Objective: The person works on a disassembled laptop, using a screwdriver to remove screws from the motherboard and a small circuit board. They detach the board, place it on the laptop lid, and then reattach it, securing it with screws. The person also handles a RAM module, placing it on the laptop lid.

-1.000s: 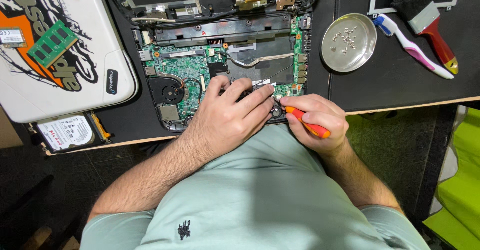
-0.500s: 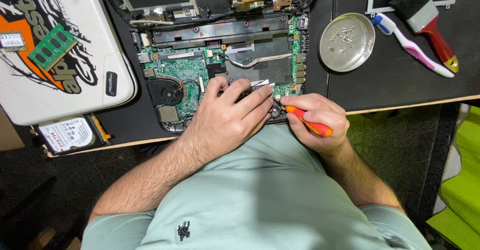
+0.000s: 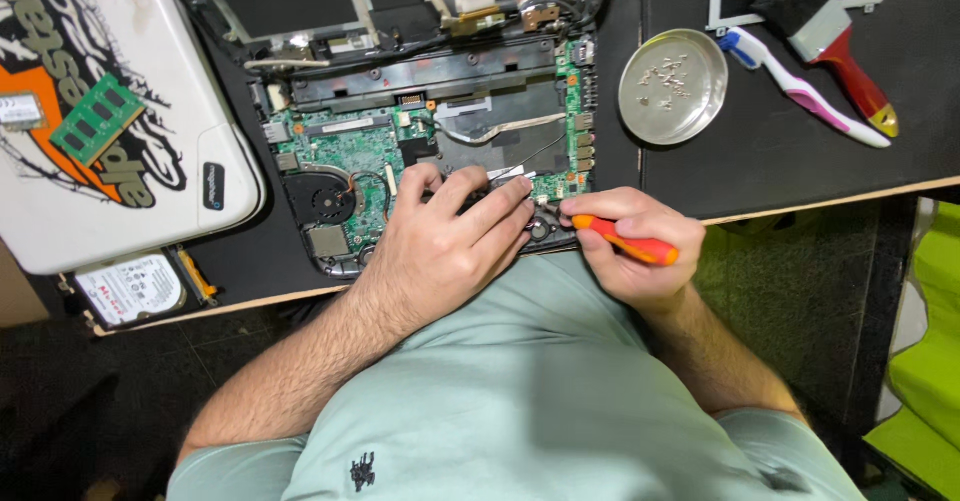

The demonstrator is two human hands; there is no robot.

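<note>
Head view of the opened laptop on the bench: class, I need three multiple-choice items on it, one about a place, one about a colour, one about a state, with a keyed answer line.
1. Where is the round metal dish?
A. Right of the opened laptop
B. On the white lid
C. Under the left hand

2. What colour is the handle of the screwdriver in the right hand?
A. Blue
B. Orange
C. Green

3. How is the laptop's green circuit board?
A. Covered by a keyboard
B. Wrapped in foil
C. Laid bare, with the fan showing

Answers:
1 A, the dish sits on the black mat just beyond the laptop's right edge.
2 B, an orange handle sticks out of the right hand's grip.
3 C, the board and fan are open to view, with the left hand resting on the board's near edge.
</note>
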